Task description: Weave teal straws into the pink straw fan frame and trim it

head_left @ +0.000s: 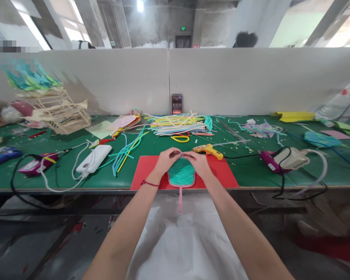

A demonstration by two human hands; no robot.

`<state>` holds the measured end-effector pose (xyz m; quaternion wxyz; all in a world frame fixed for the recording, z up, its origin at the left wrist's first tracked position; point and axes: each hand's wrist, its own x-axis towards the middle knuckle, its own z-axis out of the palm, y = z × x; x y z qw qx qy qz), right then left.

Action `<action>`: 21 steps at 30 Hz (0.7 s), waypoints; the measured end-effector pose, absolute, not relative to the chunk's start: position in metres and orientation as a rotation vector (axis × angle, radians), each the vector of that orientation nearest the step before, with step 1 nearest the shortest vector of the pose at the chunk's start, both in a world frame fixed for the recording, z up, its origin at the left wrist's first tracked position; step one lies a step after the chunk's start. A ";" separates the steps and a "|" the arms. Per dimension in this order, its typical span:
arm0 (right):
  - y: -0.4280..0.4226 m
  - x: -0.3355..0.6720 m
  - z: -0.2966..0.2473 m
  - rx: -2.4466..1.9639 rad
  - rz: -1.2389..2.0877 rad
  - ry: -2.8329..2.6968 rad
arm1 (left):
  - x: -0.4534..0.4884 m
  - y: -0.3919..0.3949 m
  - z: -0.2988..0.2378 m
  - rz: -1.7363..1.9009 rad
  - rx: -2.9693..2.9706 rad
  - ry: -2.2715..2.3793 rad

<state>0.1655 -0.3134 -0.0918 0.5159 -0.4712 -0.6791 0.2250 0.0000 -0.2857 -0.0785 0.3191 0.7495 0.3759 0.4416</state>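
Observation:
A teal panel with a pink fuzzy edge and a narrow pink handle, like a small hand fan, lies over the red sheet, its handle hanging past the table's front edge. At the fan's top edge my left hand is closed in a pinch. My right hand pinches the same edge, its fingertips close to the left ones. What lies right between the fingertips is too small to make out. Just beyond my right hand rests a yellow glue gun.
Behind the hands lie a pile of coloured pipe cleaners and yellow-handled scissors. Loose teal and yellow pipe cleaners and a white power strip are to the left. A purple box with cables sits right. A pale partition closes the back.

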 end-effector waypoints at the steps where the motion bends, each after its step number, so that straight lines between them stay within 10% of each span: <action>1: -0.313 0.165 -0.092 -1.128 0.539 -1.635 | 0.000 -0.286 -0.079 1.160 1.976 0.989; 21: -0.312 0.167 -0.092 -1.168 0.515 -1.604 | -0.001 -0.284 -0.082 1.116 2.069 0.962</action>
